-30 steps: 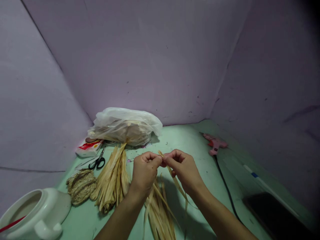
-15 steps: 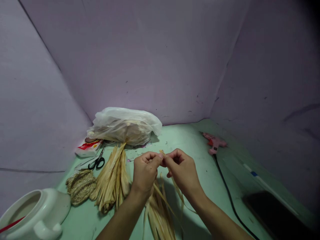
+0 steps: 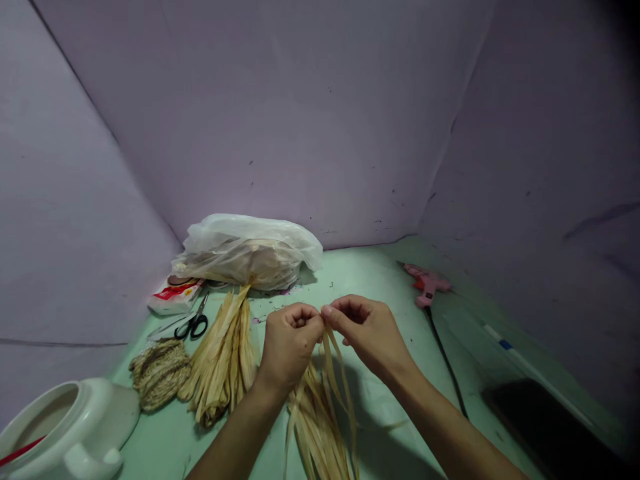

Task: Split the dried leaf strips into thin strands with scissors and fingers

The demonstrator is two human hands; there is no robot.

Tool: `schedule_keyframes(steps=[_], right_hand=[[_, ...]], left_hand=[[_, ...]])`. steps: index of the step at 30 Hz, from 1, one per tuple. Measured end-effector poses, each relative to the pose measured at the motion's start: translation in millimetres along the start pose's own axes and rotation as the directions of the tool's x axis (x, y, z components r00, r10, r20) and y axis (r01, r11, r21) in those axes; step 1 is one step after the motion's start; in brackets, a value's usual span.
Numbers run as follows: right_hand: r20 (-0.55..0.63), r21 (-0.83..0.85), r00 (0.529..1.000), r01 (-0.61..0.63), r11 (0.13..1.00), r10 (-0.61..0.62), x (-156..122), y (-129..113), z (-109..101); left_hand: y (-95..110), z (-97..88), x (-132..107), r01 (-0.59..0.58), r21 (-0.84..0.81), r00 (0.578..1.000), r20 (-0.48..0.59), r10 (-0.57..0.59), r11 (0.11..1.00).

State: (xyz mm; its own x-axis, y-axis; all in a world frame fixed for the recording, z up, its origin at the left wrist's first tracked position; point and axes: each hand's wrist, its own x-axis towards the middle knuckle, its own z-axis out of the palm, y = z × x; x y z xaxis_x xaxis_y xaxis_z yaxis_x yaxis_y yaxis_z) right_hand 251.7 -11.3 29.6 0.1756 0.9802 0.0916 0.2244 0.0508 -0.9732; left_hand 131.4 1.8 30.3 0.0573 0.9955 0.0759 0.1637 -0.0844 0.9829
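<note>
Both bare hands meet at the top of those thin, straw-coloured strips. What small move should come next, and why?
Perhaps the bare left hand should hold firm while the bare right hand gently draws one of the thin, straw-coloured fibre strips aside: the hands meet at their upper ends, and the strips hang loose below, close together.

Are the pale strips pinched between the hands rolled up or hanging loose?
Hanging loose: the pale strips trail down below the pinching left hand and right hand. Their pinched ends are hidden; whether those are folded, I cannot tell.
</note>
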Motion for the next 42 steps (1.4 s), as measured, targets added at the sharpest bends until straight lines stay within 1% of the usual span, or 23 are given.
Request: schedule_keyframes(steps=[2, 4, 7, 9, 12, 15, 16, 18, 19, 21, 23, 25, 28, 30, 32, 35, 39, 42], right_hand=[[0.020, 0.031, 0.999, -0.049, 0.998, 0.048, -1, 0, 2], [0.042, 0.113, 0.994, -0.104, 0.988, 0.100, -1, 0, 3], [0.121, 0.291, 0.980, -0.185, 0.939, 0.156, -1, -1, 4], [0.158, 0.353, 0.973, -0.213, 0.911, 0.167, -1, -2, 3], [0.178, 0.394, 0.969, -0.229, 0.890, 0.170, -1, -3, 4], [0.193, 0.440, 0.966, -0.243, 0.864, 0.174, -1, -1, 6], [0.183, 0.432, 0.969, -0.228, 0.873, 0.163, -2, 0, 7], [0.127, 0.352, 0.986, -0.149, 0.924, 0.111, -2, 2, 8], [0.088, 0.284, 0.994, -0.093, 0.954, 0.071, -2, 2, 7], [0.020, 0.135, 1.000, 0.004, 0.991, -0.007, -2, 3, 6], [-0.013, 0.031, 0.999, 0.045, 0.999, -0.045, -3, 2, 5], [-0.015, -0.015, 0.998, 0.057, 0.998, -0.057, -4, 2, 5], [0.001, -0.026, 0.997, 0.080, 0.996, -0.080, -4, 1, 5], [0.022, -0.008, 0.996, 0.084, 0.996, -0.084, -4, 2, 5], [0.049, 0.039, 0.997, 0.058, 0.998, -0.060, -3, 4, 6], [0.099, 0.171, 0.995, 0.011, 0.985, -0.028, -1, 7, 8], [0.165, 0.385, 0.986, -0.032, 0.922, -0.035, 1, 9, 12], [0.189, 0.457, 0.982, -0.065, 0.887, -0.025, 2, 10, 11]], left_hand=[[2, 0.4, -1, -0.016, 0.012, 1.000, -0.002, 0.016, 1.000], [2, -0.2, 0, 0.005, -0.026, 1.000, 0.001, -0.005, 1.000], [-3, -2.9, 2, 0.067, -0.154, 0.997, 0.049, -0.060, 0.986], [-7, -4.7, 4, 0.120, -0.255, 0.989, 0.113, -0.094, 0.959], [-10, -6.5, 5, 0.221, -0.386, 0.963, 0.234, -0.136, 0.896], [-10, -8.2, 7, 0.319, -0.469, 0.925, 0.341, -0.165, 0.824], [-10, -9.0, 7, 0.351, -0.477, 0.911, 0.372, -0.176, 0.806], [-10, -10.7, 9, 0.390, -0.464, 0.891, 0.408, -0.199, 0.795], [-10, -11.6, 9, 0.396, -0.448, 0.887, 0.413, -0.208, 0.801], [-10, -12.9, 10, 0.375, -0.420, 0.893, 0.404, -0.200, 0.827], [-9, -13.1, 10, 0.337, -0.395, 0.902, 0.396, -0.173, 0.854], [-7, -12.1, 9, 0.306, -0.361, 0.914, 0.370, -0.166, 0.881], [-4, -9.7, 8, 0.293, -0.306, 0.932, 0.302, -0.199, 0.906], [-2, -8.9, 7, 0.299, -0.290, 0.934, 0.285, -0.217, 0.909], [-1, -9.0, 8, 0.294, -0.296, 0.937, 0.279, -0.212, 0.909], [0, -9.8, 8, 0.288, -0.328, 0.942, 0.266, -0.205, 0.900], [2, -10.2, 7, 0.318, -0.369, 0.933, 0.286, -0.218, 0.873], [-1, -10.8, 7, 0.321, -0.406, 0.929, 0.310, -0.201, 0.856]])
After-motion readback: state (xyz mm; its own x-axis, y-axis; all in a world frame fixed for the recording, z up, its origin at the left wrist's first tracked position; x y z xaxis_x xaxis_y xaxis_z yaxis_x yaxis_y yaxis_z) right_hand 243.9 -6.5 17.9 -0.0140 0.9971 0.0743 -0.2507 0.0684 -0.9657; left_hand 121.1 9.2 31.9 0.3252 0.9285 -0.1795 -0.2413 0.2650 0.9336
